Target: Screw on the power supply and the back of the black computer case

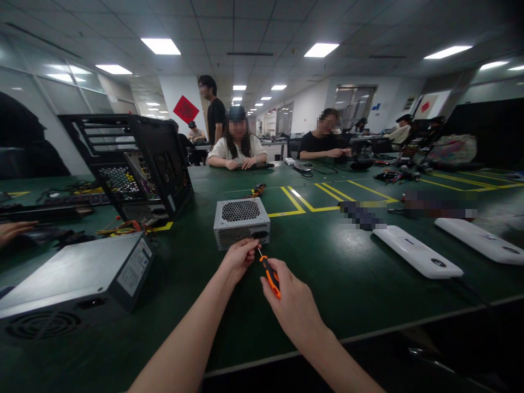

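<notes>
A grey computer power supply (pixel 224 225) with a honeycomb vent on top stands on the green table before me. My right hand (pixel 292 292) is wrapped round an orange and black screwdriver (pixel 270 275), its thin shaft pointing up and left towards the supply's near right corner. Close by that tip, my left hand (pixel 241 259) has its thumb and fingers pinched together just in front of the supply. Whatever sits between those fingers is too small to make out. The socket on the supply's near side shows just above the left fingertips.
A larger silver power supply (pixel 82 273) lies at the left, with a black open computer case (pixel 139 164) behind it. White flat devices (pixel 417 251) lie at the right. Yellow tape (pixel 295 199) marks the table. Another person's hand (pixel 16 232) reaches in at far left; people sit opposite.
</notes>
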`<state>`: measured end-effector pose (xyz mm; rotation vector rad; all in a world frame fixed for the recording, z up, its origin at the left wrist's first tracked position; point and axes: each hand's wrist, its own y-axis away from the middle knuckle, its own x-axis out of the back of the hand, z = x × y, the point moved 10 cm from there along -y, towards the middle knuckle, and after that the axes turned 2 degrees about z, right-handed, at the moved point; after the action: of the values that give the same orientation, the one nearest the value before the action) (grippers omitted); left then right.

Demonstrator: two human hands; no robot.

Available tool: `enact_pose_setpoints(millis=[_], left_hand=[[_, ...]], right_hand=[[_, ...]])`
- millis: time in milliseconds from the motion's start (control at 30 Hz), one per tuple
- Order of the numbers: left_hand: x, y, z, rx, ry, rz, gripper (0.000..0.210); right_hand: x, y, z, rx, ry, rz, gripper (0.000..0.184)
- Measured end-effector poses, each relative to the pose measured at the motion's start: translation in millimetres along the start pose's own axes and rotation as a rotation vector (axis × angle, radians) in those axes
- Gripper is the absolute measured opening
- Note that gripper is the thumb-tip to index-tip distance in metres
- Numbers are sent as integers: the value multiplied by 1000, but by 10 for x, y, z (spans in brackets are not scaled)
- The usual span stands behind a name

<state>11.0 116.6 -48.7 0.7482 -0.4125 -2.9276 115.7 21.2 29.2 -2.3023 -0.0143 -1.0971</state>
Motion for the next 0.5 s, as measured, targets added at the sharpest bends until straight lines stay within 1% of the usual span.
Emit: enact_pose_setpoints(millis=[100, 200, 267, 367, 433, 500], left_hand=[[5, -4, 4, -2, 18, 6, 3], [2, 3, -1, 3, 24, 6, 4], [1, 9, 1, 0, 23, 4, 4], [1, 13, 9, -10, 9, 0, 4], [-2, 10, 6, -10, 3, -7, 3], [-3, 4, 1, -7, 4, -11, 4]], right_hand=[[22, 14, -74, 93, 83, 31, 21], [35, 33, -147, 188, 148, 65, 25], [21, 33, -151, 204, 153, 63, 27], [28, 16, -88, 143, 126, 84, 27], [33, 8, -22, 74, 117, 100, 33], [2, 6, 38, 11, 115, 77, 33]])
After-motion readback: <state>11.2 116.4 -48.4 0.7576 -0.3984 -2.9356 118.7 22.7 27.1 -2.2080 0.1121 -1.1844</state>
